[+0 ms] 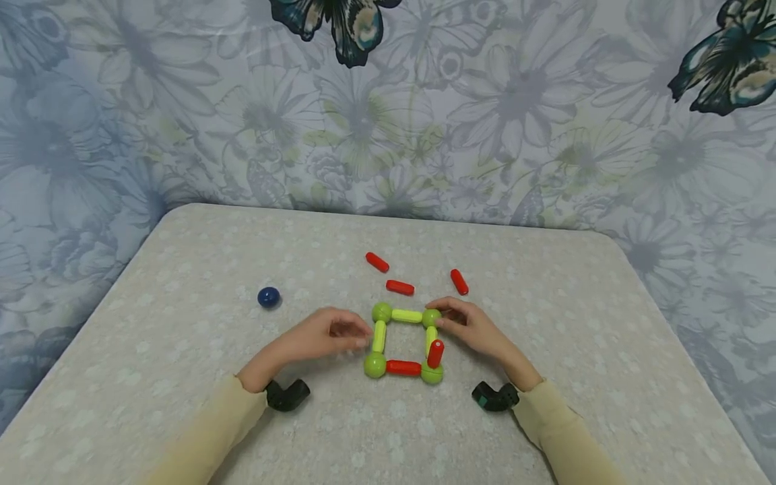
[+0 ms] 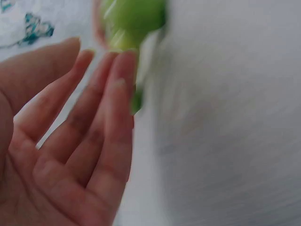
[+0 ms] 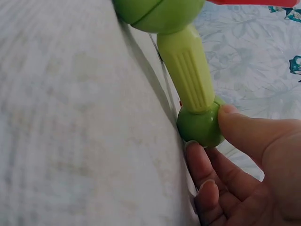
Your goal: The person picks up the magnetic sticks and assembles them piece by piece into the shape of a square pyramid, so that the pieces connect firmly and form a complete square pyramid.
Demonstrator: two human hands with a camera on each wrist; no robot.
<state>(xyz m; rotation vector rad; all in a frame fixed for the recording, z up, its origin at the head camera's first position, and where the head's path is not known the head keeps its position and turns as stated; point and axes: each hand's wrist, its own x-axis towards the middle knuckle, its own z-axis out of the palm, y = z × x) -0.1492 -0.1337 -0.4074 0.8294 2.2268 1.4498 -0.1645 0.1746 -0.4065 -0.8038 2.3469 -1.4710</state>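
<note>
A square of green balls and short rods lies on the table. Three rods are yellow-green, and the near one is a red rod (image 1: 403,368). Another red rod (image 1: 435,353) stands up from the near right ball (image 1: 432,373). Between thumb and fingers, my right hand (image 1: 475,328) pinches the far right green ball (image 3: 201,123), as the right wrist view shows closely. My left hand (image 1: 327,333) is beside the left yellow-green rod (image 1: 379,336), fingers loosely bent and holding nothing. In the blurred left wrist view, a green ball (image 2: 134,19) appears beyond its fingertips.
Behind the square lie three loose red rods: one at the far left (image 1: 377,262), one in the middle (image 1: 400,287) and one at right (image 1: 459,281). A dark blue ball (image 1: 269,297) sits left of the left hand. Flowered fabric (image 1: 388,135) hangs behind the table.
</note>
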